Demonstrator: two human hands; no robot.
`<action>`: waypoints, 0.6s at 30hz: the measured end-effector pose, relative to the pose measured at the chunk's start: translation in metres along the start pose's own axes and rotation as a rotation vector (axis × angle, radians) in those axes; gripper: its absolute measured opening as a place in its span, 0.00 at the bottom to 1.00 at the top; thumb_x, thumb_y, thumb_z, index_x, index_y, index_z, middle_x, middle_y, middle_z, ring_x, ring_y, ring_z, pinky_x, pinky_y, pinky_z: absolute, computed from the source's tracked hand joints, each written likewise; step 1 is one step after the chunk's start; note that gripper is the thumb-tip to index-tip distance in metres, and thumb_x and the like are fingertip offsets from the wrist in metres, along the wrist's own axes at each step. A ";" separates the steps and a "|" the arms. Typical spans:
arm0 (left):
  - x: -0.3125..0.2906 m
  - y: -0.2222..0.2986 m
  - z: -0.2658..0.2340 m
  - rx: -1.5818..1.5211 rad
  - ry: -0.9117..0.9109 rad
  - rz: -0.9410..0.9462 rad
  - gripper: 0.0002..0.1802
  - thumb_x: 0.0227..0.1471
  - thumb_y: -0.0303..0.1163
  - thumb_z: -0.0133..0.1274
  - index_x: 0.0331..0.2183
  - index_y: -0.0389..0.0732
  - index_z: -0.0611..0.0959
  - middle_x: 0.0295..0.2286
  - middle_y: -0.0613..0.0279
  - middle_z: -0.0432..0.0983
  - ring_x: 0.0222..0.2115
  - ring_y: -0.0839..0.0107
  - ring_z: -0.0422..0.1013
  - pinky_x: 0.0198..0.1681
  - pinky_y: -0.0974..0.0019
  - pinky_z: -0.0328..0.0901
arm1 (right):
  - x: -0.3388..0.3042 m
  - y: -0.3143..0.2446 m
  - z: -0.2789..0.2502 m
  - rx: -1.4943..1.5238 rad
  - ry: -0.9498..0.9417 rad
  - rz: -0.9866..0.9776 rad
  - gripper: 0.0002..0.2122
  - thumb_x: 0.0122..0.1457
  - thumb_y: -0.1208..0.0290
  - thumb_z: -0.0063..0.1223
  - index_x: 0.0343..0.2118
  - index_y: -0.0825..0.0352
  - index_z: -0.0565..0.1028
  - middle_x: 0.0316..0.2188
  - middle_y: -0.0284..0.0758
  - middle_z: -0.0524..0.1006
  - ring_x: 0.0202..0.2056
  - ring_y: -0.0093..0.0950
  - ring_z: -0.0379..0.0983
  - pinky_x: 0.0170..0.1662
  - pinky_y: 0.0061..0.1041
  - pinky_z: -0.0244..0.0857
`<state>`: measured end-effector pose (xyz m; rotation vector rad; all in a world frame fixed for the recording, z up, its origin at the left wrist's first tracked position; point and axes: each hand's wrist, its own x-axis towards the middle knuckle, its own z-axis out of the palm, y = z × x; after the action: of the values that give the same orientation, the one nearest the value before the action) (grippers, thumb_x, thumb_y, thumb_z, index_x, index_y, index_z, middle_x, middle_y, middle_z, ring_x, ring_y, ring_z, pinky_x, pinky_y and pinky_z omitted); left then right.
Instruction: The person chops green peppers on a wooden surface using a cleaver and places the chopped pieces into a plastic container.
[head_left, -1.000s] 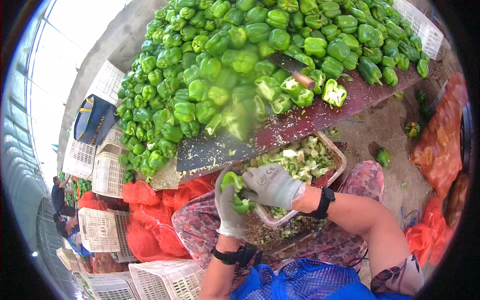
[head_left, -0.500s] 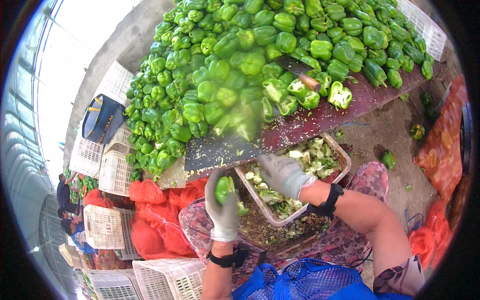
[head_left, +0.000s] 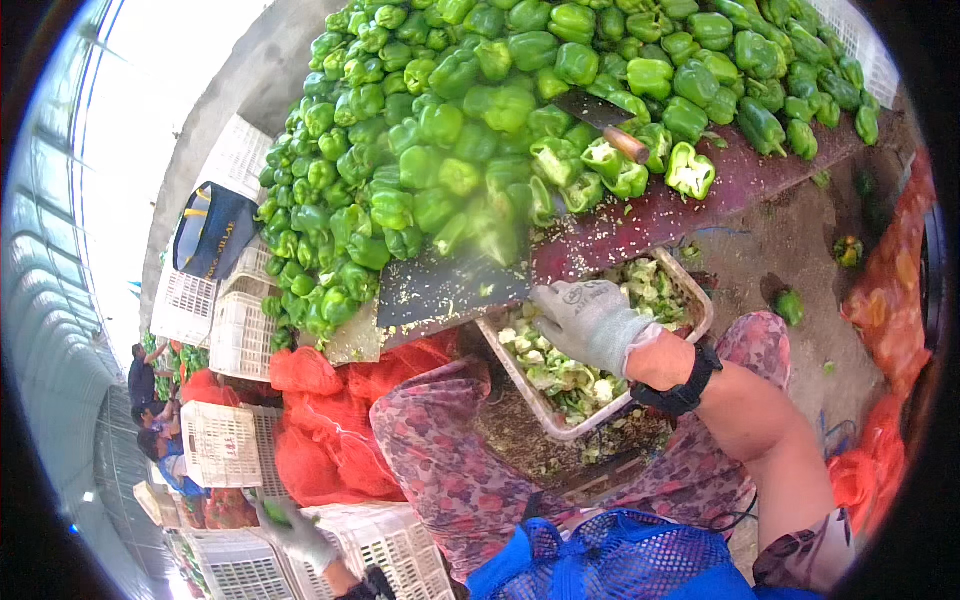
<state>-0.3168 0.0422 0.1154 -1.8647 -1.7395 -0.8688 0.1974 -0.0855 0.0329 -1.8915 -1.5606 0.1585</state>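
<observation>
My left hand (head_left: pixel 298 538), in a pale work glove, is stretched out to the lower left above a white plastic crate (head_left: pixel 385 540). A green bell pepper (head_left: pixel 277 513) is between its thumb and fingers, only partly visible. My gloved right hand (head_left: pixel 590 318) is over the far edge of a shallow tray (head_left: pixel 562 432) of pale green pepper cores and scraps (head_left: pixel 560 375). Its fingers are curled together; whatever they hold, if anything, is hidden. Beyond it, cut-open peppers (head_left: pixel 690 170) lie at the front of a large heap of whole green peppers (head_left: pixel 420 160).
A cleaver (head_left: pixel 625 145) with a wooden handle rests on the peppers. A dark board (head_left: pixel 440 290) covered in seeds lies at the heap's front edge. Red mesh sacks (head_left: pixel 330 430), stacked white crates (head_left: pixel 240 335) and a dark bag (head_left: pixel 213 232) stand left. Other people (head_left: pixel 160 440) are far left.
My left hand has carried the pepper from beside the tray to the crate at the lower left. My right hand has stayed over the tray, its fingers curled.
</observation>
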 end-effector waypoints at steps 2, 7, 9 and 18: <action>-0.009 -0.065 -0.013 0.352 -0.066 -0.158 0.32 0.48 0.37 0.54 0.54 0.33 0.70 0.53 0.40 0.64 0.57 0.47 0.58 0.60 0.52 0.53 | -0.001 -0.005 0.000 -0.030 0.111 -0.060 0.09 0.58 0.63 0.49 0.35 0.64 0.71 0.28 0.40 0.75 0.31 0.41 0.75 0.33 0.41 0.67; 0.003 -0.021 0.013 0.095 -0.114 -0.008 0.30 0.52 0.37 0.54 0.54 0.33 0.70 0.54 0.40 0.64 0.58 0.48 0.57 0.62 0.52 0.51 | 0.002 -0.016 -0.004 -0.047 -0.002 -0.011 0.09 0.59 0.63 0.47 0.35 0.64 0.71 0.28 0.40 0.75 0.31 0.42 0.75 0.34 0.41 0.67; 0.016 0.061 0.041 -0.241 -0.148 0.118 0.27 0.51 0.30 0.55 0.53 0.33 0.72 0.53 0.44 0.67 0.56 0.51 0.60 0.61 0.55 0.53 | -0.002 -0.012 -0.001 -0.092 -0.009 -0.051 0.11 0.58 0.63 0.48 0.37 0.65 0.71 0.28 0.40 0.75 0.31 0.40 0.75 0.34 0.40 0.68; -0.043 0.381 0.192 -0.912 -0.810 0.326 0.27 0.50 0.33 0.58 0.52 0.37 0.74 0.48 0.49 0.71 0.48 0.56 0.69 0.52 0.62 0.64 | -0.005 -0.002 -0.002 -0.141 -0.191 0.031 0.13 0.57 0.62 0.46 0.38 0.66 0.71 0.30 0.40 0.76 0.33 0.39 0.75 0.37 0.39 0.67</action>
<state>0.0871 0.1041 -0.0133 -3.3566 -1.3968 -0.9151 0.1957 -0.0909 0.0339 -2.0618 -1.7081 0.2547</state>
